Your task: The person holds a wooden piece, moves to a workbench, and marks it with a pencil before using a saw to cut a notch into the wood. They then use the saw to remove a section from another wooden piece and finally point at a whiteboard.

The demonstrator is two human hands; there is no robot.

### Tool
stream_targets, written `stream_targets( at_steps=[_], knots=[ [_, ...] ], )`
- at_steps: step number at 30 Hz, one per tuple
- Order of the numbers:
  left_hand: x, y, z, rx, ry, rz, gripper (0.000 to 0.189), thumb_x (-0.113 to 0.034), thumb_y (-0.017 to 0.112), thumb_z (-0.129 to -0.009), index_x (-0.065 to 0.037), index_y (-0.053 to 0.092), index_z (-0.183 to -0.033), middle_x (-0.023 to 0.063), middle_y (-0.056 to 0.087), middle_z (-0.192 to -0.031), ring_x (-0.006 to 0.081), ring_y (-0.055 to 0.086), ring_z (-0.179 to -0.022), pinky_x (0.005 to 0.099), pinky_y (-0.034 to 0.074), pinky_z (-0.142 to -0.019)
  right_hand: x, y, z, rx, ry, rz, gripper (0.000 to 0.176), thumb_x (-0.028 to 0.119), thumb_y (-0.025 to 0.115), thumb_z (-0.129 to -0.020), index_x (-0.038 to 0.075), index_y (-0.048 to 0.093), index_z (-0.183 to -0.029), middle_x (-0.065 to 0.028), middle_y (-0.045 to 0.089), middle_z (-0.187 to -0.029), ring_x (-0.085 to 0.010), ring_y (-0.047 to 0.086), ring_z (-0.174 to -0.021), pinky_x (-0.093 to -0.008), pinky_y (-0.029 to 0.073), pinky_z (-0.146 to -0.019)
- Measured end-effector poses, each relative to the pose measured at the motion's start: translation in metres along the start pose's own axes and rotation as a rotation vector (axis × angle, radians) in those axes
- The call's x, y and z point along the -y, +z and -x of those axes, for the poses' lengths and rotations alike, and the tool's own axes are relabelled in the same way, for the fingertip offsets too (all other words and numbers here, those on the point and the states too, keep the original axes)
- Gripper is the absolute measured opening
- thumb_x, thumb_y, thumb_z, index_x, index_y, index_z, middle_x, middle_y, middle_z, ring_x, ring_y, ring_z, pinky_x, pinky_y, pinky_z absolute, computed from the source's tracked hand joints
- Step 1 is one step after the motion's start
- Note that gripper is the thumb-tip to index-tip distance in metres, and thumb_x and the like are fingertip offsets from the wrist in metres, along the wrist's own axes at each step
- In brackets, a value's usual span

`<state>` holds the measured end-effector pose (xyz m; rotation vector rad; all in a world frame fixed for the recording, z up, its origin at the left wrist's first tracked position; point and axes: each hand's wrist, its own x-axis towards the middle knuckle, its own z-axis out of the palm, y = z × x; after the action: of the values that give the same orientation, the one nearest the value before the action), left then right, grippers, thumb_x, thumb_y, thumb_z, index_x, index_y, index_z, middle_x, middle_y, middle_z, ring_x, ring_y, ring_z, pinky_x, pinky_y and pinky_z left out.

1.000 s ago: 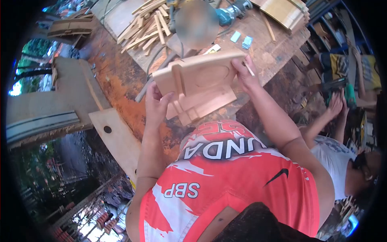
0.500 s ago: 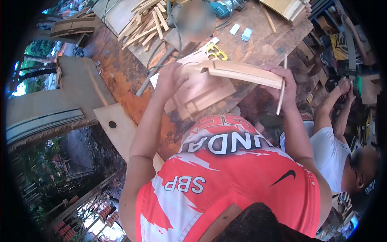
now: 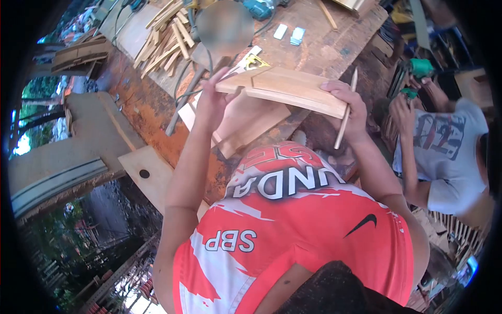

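Observation:
A pale, slightly curved wooden piece (image 3: 293, 86) is held up over the bench, between my two hands. My left hand (image 3: 212, 99) grips its left end, fingers on the far side. My right hand (image 3: 349, 104) is closed around its right end and also holds a thin pencil (image 3: 342, 128), which slants down across that end. Beneath the piece, a flat wooden panel (image 3: 266, 120) lies on the bench, partly covered. Just beyond the piece is a yellow-handled tool (image 3: 255, 62), partly hidden behind it.
Wooden strips (image 3: 170, 39) are heaped on the workbench (image 3: 319, 52), with cables beside them. A teal power tool (image 3: 259, 8) and small pale blocks (image 3: 297, 35) lie farther back. At right, a co-worker in a grey shirt (image 3: 444, 141) handles something green (image 3: 421, 67).
The wooden piece has tilted in my hands, so more of its broad face shows. My left hand has shifted at its end. The view has shifted, and the co-worker has changed posture.

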<state>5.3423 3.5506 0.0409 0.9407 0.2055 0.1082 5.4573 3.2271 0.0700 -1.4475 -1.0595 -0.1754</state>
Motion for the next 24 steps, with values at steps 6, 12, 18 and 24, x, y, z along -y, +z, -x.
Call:
stream_targets(
  at_steps=[6,12,18,24],
  knots=[
    [0.028,0.090,0.013,-0.046,-0.170,0.205,0.104,-0.080,0.044,-0.076,-0.002,0.027,-0.144,0.0170,0.045,-0.139,0.0314,0.046,-0.127,0.0501,0.040,-0.105,-0.005,0.022,-0.008,-0.083,-0.066,0.023,0.041,0.001,0.073,-0.075,0.007,0.053,-0.111,-0.0181,0.064,-0.110,-0.0351,0.062,-0.107,-0.0449,0.046,-0.096],
    [0.006,0.125,-0.007,-0.127,-0.106,0.219,0.055,-0.041,0.038,-0.101,-0.005,0.034,-0.141,0.0140,0.049,-0.137,0.0298,0.052,-0.124,0.0470,0.045,-0.101,-0.007,0.027,-0.032,0.098,-0.281,0.128,0.040,0.018,0.077,-0.076,0.009,0.055,-0.109,-0.0125,0.066,-0.109,-0.0332,0.063,-0.103,-0.0457,0.044,-0.093],
    [0.010,0.107,-0.024,-0.058,0.084,0.070,0.051,-0.032,0.044,-0.101,-0.003,0.033,-0.141,0.0148,0.049,-0.137,0.0274,0.052,-0.124,0.0432,0.045,-0.103,-0.023,0.009,-0.033,0.043,0.003,0.251,0.069,0.035,0.084,-0.069,0.006,0.051,-0.122,-0.0154,0.058,-0.125,-0.0339,0.057,-0.115,-0.0417,0.042,-0.100],
    [0.008,0.113,-0.021,0.084,0.160,0.045,0.056,-0.027,0.056,-0.096,-0.001,0.032,-0.140,0.0138,0.048,-0.138,0.0265,0.048,-0.127,0.0415,0.042,-0.106,-0.044,-0.010,-0.050,-0.143,0.707,-0.137,0.075,0.030,0.084,-0.074,0.000,0.046,-0.131,-0.0135,0.058,-0.121,-0.0225,0.057,-0.112,-0.0336,0.047,-0.094]
  ],
)
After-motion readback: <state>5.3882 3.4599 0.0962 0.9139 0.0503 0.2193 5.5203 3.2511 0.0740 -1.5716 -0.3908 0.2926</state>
